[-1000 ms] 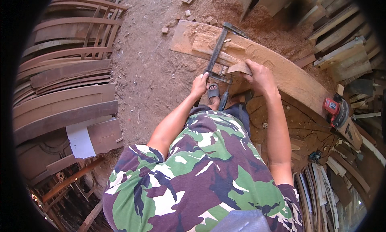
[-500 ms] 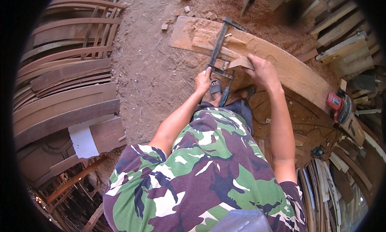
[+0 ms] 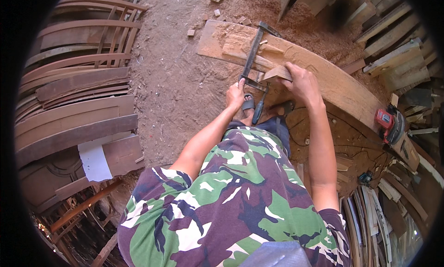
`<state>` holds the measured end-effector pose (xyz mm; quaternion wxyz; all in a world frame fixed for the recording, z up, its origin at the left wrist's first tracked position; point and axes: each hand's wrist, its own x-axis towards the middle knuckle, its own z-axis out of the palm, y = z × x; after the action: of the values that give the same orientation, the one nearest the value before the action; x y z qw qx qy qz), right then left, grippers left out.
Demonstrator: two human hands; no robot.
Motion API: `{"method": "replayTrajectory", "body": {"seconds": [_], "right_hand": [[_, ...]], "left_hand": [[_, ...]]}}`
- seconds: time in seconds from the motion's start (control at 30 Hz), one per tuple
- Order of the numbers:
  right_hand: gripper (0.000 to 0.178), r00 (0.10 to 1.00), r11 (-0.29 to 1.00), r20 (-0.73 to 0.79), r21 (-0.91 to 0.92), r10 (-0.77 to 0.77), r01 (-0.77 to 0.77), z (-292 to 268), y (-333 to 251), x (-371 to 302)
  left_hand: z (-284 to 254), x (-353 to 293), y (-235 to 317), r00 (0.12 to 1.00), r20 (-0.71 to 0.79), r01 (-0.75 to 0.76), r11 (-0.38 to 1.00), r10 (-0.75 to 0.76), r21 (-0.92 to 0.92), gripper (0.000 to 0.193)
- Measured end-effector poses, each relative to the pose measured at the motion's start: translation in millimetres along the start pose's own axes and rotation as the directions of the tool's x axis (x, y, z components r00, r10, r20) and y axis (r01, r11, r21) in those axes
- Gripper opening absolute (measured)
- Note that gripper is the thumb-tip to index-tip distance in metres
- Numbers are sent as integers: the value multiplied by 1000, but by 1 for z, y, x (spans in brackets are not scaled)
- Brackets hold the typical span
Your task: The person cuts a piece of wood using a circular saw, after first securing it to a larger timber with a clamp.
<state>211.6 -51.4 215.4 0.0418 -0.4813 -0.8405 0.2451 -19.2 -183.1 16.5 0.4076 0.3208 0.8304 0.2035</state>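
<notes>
A dark metal bar clamp [image 3: 252, 52] lies across a wooden workbench plank [image 3: 319, 63], its screw handle [image 3: 259, 110] pointing toward my body. My left hand [image 3: 235, 94] is closed on the clamp near its sliding arm. In my right hand [image 3: 303, 84] a small wooden block [image 3: 277, 74] is pinched, held at the plank's near edge beside the clamp. A longer wood piece [image 3: 247, 58] rests on the plank under the clamp's bar. Whether the block touches the clamp's screw end cannot be made out.
A red and black power tool [image 3: 386, 122] sits at the plank's right end. Curved wooden frames and panels [image 3: 78, 82] are stacked at the left. Sawdust [image 3: 319, 31] and small offcuts lie beyond the plank. Boards [image 3: 393, 58] lean at the far right. Cables [image 3: 344, 142] trail over the floor.
Both hands keep their holds on the clamp and the wooden block. The view has shifted very slightly; little else differs.
</notes>
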Motion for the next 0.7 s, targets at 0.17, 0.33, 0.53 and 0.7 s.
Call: {"method": "replayTrajectory", "body": {"seconds": [0.17, 0.33, 0.53, 0.7], "right_hand": [[52, 997, 997, -78, 70, 22, -16, 1, 5, -11], [66, 977, 985, -199, 165, 79, -46, 7, 7, -26], [85, 866, 898, -422, 434, 269, -68, 34, 3, -49], [53, 751, 584, -275, 792, 601, -177, 179, 26, -89]], "left_hand": [[-2, 4, -3, 999, 32, 17, 1000, -16, -15, 78], [13, 3, -6, 999, -38, -8, 998, 10, 54, 78], [12, 2, -9, 999, -2, 32, 999, -32, -23, 79], [11, -1, -7, 998, -64, 13, 999, -11, 32, 79]]}}
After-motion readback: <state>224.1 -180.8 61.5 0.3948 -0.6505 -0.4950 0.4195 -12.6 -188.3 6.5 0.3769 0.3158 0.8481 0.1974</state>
